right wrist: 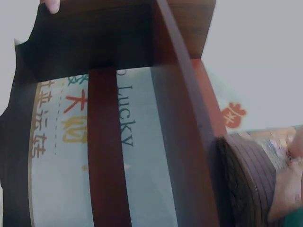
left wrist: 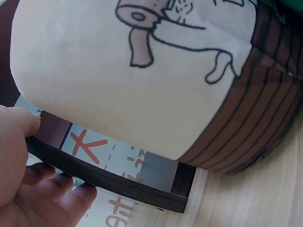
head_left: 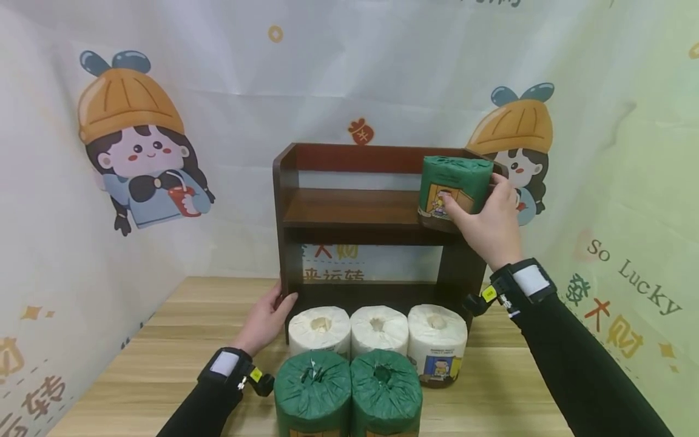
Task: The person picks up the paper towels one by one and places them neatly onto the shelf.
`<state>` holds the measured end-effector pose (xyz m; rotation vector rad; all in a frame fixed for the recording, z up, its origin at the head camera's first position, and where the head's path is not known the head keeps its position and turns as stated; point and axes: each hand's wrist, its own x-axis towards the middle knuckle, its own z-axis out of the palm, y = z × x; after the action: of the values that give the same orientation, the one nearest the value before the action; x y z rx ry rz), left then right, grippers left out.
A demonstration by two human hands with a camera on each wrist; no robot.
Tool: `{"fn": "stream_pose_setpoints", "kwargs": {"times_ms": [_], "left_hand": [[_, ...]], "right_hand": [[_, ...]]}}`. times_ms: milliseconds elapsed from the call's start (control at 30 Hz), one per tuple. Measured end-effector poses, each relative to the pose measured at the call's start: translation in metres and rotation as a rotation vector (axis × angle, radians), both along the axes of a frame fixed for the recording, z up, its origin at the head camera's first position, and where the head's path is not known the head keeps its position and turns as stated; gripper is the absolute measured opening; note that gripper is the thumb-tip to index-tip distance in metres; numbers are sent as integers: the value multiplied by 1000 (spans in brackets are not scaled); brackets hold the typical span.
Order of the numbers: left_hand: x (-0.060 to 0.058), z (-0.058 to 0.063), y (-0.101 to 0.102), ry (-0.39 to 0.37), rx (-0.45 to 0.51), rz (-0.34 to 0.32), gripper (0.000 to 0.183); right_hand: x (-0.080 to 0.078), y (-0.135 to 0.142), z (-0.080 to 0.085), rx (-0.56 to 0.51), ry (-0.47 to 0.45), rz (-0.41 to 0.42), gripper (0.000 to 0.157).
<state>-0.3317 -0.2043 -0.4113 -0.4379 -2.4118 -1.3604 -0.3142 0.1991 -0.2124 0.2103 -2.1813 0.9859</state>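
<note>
A dark brown two-level wooden shelf [head_left: 349, 209] stands on the table. My left hand [head_left: 267, 318] grips the front edge of its left side panel [left wrist: 109, 175], thumb on the inner side and fingers outside. At the upper board's right end, my right hand [head_left: 494, 224] holds a green-wrapped toilet roll [head_left: 455, 182] upright, thumb across its front and fingers on its right side. In the right wrist view, the roll's brown striped bottom [right wrist: 248, 175] shows beside the upper board. Three white-wrapped toilet rolls [head_left: 379, 331] stand in a row before the shelf.
Two more green-wrapped rolls [head_left: 312, 388] stand side by side nearest me, in front of the white row. Behind the shelf hangs a pale printed backdrop [head_left: 235, 121] with cartoon figures and lettering. The wood-grain table [head_left: 164, 352] extends to both sides.
</note>
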Motion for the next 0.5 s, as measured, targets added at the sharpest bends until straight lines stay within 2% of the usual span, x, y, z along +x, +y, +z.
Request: {"fn": "stream_pose_setpoints", "kwargs": {"times_ms": [100,233,500], "left_hand": [[0,-1,0,-1,-6,4,51],[0,-1,0,-5,-12,14,52],[-1,-2,-2,3,-10,10,51]], "right_hand": [[-2,-5,-5,53,56,-74,100],[-7,-8,-9,72,107,-78,96],[-12,-9,-7,115,35,-83,88]]}}
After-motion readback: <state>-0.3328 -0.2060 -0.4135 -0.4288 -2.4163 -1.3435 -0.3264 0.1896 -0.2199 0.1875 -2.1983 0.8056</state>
